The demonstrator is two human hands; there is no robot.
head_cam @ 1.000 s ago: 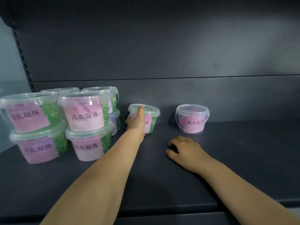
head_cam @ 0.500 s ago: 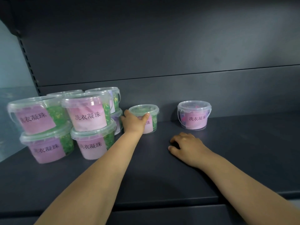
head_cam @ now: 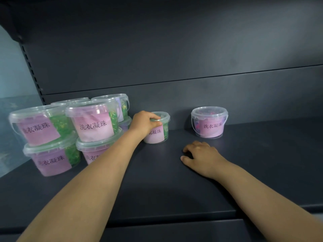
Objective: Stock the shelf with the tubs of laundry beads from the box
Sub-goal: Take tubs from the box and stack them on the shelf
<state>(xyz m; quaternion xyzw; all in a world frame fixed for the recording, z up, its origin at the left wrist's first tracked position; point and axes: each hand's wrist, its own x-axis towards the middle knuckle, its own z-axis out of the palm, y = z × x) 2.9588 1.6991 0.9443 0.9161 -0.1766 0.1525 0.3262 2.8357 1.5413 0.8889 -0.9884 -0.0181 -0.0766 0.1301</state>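
Note:
A small clear tub of green beads [head_cam: 160, 132] with a pink label stands near the back of the dark shelf [head_cam: 157, 180]. My left hand [head_cam: 144, 123] grips its rim from the left, fingers curled over the lid. Further right, a second small tub [head_cam: 209, 122] with a pink label stands alone by the back wall. My right hand [head_cam: 201, 155] rests on the shelf in front of it, fingers loosely curled, holding nothing. Several larger tubs [head_cam: 90, 122] are stacked two high at the left.
The shelf's dark back panel [head_cam: 174, 58] rises behind the tubs, with a slotted upright [head_cam: 32, 70] at the left. The shelf's front edge [head_cam: 174, 219] runs below my forearms. The box is out of view.
My left hand shifted from the tub's front to a grip over its rim. The view came closer to the shelf. My right hand stayed resting on the shelf.

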